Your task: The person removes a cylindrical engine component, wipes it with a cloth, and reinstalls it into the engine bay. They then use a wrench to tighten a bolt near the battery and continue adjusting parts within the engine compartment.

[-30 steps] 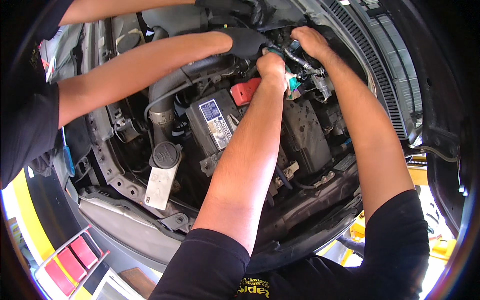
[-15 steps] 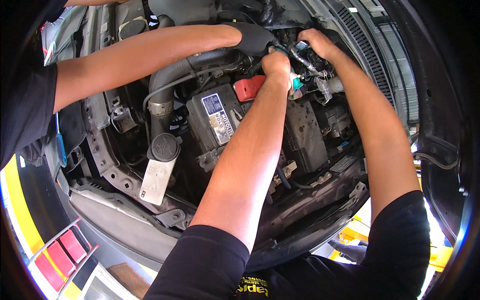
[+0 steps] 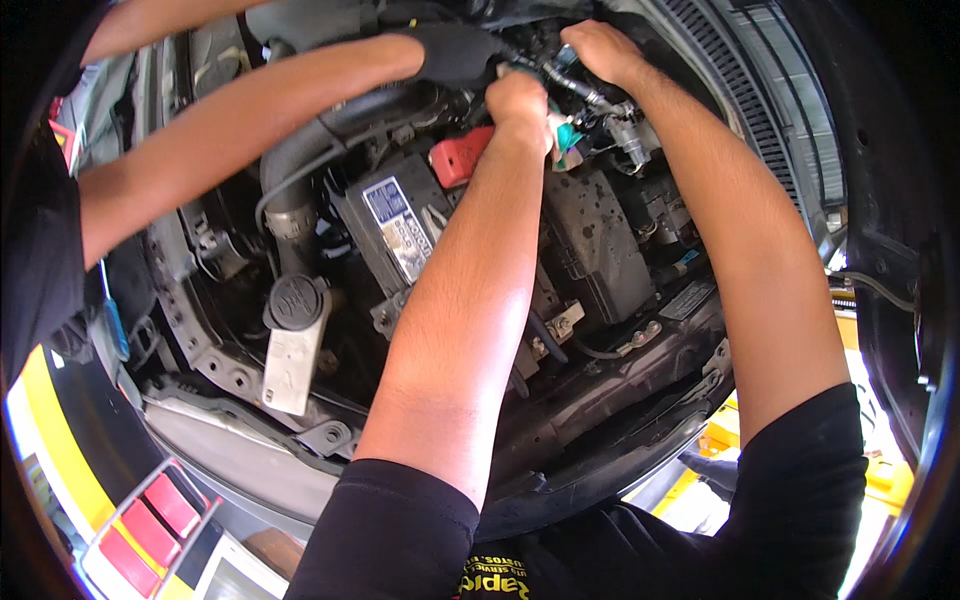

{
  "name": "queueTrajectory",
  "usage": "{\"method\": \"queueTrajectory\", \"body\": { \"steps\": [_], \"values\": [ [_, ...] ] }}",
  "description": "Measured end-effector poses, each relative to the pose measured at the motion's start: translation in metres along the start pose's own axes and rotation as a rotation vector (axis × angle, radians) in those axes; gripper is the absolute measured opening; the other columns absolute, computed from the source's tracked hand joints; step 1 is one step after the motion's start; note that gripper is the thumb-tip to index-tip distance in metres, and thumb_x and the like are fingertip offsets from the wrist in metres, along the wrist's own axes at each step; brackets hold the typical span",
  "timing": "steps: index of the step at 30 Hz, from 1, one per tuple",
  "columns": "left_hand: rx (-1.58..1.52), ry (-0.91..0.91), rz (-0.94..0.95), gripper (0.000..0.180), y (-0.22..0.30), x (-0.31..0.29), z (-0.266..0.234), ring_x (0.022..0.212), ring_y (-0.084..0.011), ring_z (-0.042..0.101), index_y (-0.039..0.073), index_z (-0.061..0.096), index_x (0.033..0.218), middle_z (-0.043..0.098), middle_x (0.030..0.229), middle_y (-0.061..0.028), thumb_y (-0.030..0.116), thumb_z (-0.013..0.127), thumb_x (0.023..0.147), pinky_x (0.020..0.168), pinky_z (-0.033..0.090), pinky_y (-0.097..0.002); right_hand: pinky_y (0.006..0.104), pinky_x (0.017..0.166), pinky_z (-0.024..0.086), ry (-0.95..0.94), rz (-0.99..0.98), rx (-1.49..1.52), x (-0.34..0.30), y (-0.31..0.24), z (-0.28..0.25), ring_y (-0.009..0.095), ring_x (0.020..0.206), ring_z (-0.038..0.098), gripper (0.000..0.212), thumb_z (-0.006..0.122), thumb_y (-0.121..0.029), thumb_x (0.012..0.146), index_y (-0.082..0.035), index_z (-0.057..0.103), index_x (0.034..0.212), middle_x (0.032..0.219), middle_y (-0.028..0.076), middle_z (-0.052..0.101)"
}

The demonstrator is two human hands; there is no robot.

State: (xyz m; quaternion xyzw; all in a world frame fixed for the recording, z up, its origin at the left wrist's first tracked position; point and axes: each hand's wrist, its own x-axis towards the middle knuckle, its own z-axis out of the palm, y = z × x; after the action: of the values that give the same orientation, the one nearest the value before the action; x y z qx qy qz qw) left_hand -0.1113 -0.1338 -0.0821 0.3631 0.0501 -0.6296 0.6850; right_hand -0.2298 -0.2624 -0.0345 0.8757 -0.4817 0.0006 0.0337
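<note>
Both my arms reach deep into a car's engine bay. My left hand is closed, its fingers curled toward a dark gap; what it grips is hidden. A crumpled white and teal piece of cloth or wrap shows beside that wrist. Farther right, my right hand is bent over parts near the back of the bay, its fingertips out of sight. Between the hands runs a thin metal-ended hose or pipe, leading to a silvery fitting. A co-worker's dark-gloved hand is close to my left hand.
Below my left forearm sit a car battery with a red terminal cover and a black box. A capped filler neck stands at left. The co-worker's bare forearm crosses the upper left. Red-topped steps stand outside.
The whole view has shifted, so the engine bay and arms sit farther left and slightly higher. Both my hands stay at the same parts, and the gloved hand remains beside them.
</note>
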Motion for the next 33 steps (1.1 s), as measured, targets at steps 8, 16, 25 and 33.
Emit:
{"method": "queueTrajectory", "body": {
  "steps": [8, 16, 25, 33],
  "values": [
    [0.006, 0.038, -0.039, 0.010, 0.009, -0.012, 0.000, 0.072, -0.0220, 0.043, 0.008, 0.048, 0.072, 0.048, 0.078, -0.0070, 0.002, 0.047, 0.080, 0.062, 0.041, -0.0445, 0.0503, 0.102, 0.046, -0.065, 0.258, 0.151, -0.004, -0.018, -0.007, 0.040, 0.117, 0.062, 0.052, 0.048, -0.048, 0.089, -0.011, 0.073, 0.115, 0.123, 0.023, 0.066],
    [0.073, 0.144, 0.026, 0.013, 0.012, 0.016, -0.014, 0.069, -0.0252, 0.044, 0.004, 0.050, 0.067, 0.050, 0.077, -0.0105, 0.004, 0.050, 0.080, 0.060, 0.041, -0.0453, 0.0508, 0.090, 0.047, 0.019, 0.208, 0.045, -0.005, -0.051, -0.009, 0.042, 0.105, 0.063, 0.044, 0.041, -0.037, 0.092, 0.000, 0.065, 0.097, 0.109, 0.022, 0.068],
    [0.036, -0.008, -0.070, 0.011, -0.006, 0.003, 0.008, 0.074, -0.0255, 0.047, 0.007, 0.051, 0.073, 0.049, 0.082, -0.0098, 0.006, 0.048, 0.084, 0.063, 0.045, -0.0488, 0.0504, 0.098, 0.046, -0.113, 0.073, 0.095, 0.021, 0.041, 0.013, 0.044, 0.114, 0.061, 0.051, 0.045, -0.044, 0.090, -0.004, 0.070, 0.110, 0.120, 0.026, 0.066],
    [0.240, 0.089, -0.086, 0.043, -0.023, 0.018, -0.001, 0.097, -0.0371, 0.069, -0.007, 0.066, 0.112, 0.069, 0.116, -0.0243, 0.032, 0.051, 0.100, 0.076, 0.053, -0.0500, 0.0467, 0.094, 0.047, 0.112, 0.119, -0.142, -0.018, 0.024, 0.014, 0.040, 0.113, 0.060, 0.043, 0.039, -0.034, 0.094, -0.005, 0.068, 0.106, 0.115, 0.022, 0.068]
  ]
}}
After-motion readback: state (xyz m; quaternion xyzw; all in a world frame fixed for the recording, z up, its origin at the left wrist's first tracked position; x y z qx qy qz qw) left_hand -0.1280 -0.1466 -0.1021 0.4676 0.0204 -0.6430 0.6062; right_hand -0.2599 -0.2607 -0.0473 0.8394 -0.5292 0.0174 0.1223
